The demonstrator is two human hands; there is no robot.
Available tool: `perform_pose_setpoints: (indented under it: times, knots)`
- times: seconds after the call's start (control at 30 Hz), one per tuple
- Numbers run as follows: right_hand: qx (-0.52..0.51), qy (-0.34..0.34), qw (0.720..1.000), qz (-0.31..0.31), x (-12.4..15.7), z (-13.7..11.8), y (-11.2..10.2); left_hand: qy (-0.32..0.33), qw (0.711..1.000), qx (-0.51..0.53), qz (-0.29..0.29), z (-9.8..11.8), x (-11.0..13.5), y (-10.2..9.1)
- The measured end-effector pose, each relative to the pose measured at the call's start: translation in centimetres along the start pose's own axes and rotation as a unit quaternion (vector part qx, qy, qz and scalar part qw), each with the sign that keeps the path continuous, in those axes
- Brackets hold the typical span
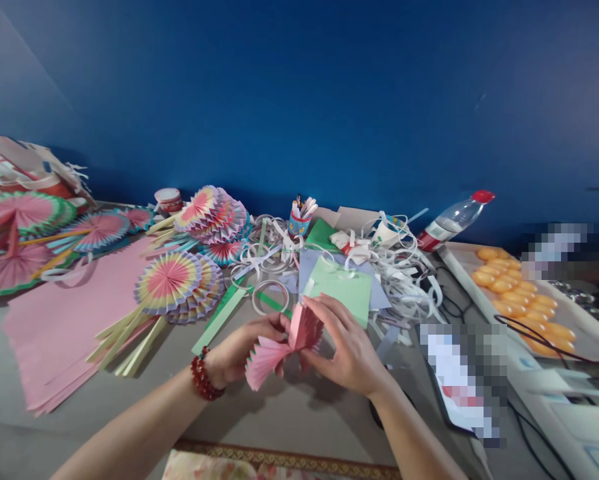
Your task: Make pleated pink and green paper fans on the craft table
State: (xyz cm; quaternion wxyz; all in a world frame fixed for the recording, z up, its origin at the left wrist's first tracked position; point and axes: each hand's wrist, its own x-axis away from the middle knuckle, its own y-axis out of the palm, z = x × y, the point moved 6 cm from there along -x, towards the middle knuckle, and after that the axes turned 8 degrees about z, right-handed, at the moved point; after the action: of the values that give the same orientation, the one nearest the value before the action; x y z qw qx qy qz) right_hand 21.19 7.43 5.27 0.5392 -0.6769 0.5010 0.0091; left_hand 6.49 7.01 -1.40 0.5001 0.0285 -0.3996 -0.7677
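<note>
Between my hands is a pink pleated paper fan (269, 359), partly spread, its folds pinched near the middle. My left hand (249, 343), with a red bead bracelet on the wrist, closes on the fan's left side. On the other side my right hand (344, 347) grips it, thumb below and fingers above. Just beyond the hands lie light green paper (346, 283) and lavender paper (378, 293). To the left, finished round paper fans (172, 283) with pale yellow handles rest on stacked pink sheets (59, 333).
Curled white paper strips (404, 280) and a tape roll (270, 298) lie behind the hands. A pen cup (299, 223) and a tilted bottle (452, 220) stand by the blue wall. At right are a phone (459, 380), cables and a tray (462, 257) of orange items.
</note>
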Motion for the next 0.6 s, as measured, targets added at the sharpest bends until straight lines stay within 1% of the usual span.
perform_pose_setpoints:
  times: [0.07,0.17,0.23,0.33,0.4,0.47,0.5,0.6]
  knots:
    - [-0.027,0.042,0.998,0.036,0.3,0.4,-0.1,0.017,0.999,0.041,-0.002,0.4,-0.1,-0.1]
    - [-0.069,0.108,0.985,0.117,0.7,0.7,-0.3,0.092,0.993,0.064,0.025,1.2,0.0,-0.1]
    - [-0.083,0.148,0.972,0.160,1.0,0.8,-0.2,0.155,0.985,0.054,0.048,1.7,0.1,0.2]
    - [-0.102,0.179,0.962,0.181,1.3,0.7,0.1,0.216,0.973,0.006,0.080,1.9,0.3,0.5]
    - [-0.109,0.182,0.959,0.187,1.4,0.6,0.3,0.224,0.968,-0.039,0.108,1.8,0.4,0.4]
    - [-0.107,0.179,0.958,0.197,1.5,0.4,0.4,0.217,0.966,-0.070,0.126,1.7,0.4,0.2]
    - [-0.103,0.179,0.957,0.203,1.6,0.4,0.4,0.210,0.966,-0.080,0.127,1.6,0.4,0.1]
    - [-0.100,0.193,0.951,0.218,2.0,0.5,0.6,0.197,0.971,-0.090,0.106,1.5,0.4,0.2]
